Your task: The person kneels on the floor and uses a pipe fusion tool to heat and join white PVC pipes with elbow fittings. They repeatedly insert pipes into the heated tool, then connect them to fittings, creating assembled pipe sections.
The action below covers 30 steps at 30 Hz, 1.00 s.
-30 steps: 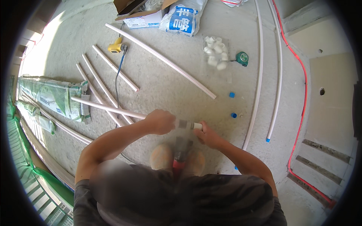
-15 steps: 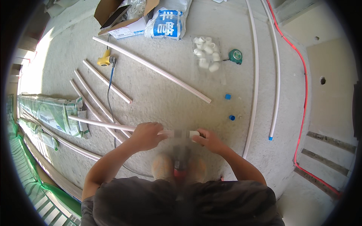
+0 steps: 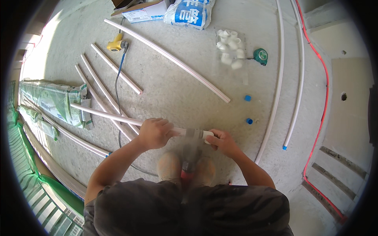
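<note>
The bag [image 3: 190, 12] carries big white writing [image 3: 184, 15]. My arms [image 3: 118, 162] reach forward; left fingers [image 3: 168, 127] clamp a pipe [image 3: 103, 113], right fingers [image 3: 216, 140] a fitting [image 3: 207, 136].

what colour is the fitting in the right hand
The fitting is white, seen best in the head view.

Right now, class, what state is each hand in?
Left hand: closed around the pinkish-white pipe.
Right hand: closed on the white fitting.

Building site, apparently: bare concrete floor [image 3: 169, 98], pipes [image 3: 108, 114].
</note>
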{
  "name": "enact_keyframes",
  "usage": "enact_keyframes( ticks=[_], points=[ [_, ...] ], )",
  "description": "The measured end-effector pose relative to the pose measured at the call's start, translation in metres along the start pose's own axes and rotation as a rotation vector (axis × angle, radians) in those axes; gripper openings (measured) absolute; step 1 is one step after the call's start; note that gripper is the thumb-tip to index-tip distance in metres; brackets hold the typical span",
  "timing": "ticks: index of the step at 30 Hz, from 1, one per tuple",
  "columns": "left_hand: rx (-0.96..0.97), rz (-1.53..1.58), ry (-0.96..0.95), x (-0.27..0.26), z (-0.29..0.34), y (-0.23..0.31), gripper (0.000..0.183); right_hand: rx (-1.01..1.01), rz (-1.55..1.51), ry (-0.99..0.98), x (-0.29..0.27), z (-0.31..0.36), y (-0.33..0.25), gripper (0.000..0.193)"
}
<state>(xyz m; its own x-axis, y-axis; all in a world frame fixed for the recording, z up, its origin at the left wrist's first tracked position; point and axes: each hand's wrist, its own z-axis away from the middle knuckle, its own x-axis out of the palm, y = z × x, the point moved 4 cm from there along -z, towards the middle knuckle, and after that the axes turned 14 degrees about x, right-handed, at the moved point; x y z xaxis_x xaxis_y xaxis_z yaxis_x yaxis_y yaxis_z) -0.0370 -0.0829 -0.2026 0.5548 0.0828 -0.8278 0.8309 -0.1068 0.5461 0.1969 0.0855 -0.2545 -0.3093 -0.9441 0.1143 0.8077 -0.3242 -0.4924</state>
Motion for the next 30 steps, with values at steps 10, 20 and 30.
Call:
enact_keyframes(
  ticks=[10,20,30],
  points=[
    [0.005,-0.015,-0.022,-0.002,-0.002,0.000,0.028,-0.061,-0.010,0.045,0.001,0.010,-0.010,0.034],
    [-0.162,0.012,0.157,-0.083,0.033,-0.019,0.016,-0.140,-0.193,-0.030,-0.006,-0.004,0.020,0.030],
    [0.056,-0.087,0.102,-0.111,-0.025,0.055,0.029,0.175,-0.452,-0.177,-0.035,0.011,0.036,0.027]
  ],
)
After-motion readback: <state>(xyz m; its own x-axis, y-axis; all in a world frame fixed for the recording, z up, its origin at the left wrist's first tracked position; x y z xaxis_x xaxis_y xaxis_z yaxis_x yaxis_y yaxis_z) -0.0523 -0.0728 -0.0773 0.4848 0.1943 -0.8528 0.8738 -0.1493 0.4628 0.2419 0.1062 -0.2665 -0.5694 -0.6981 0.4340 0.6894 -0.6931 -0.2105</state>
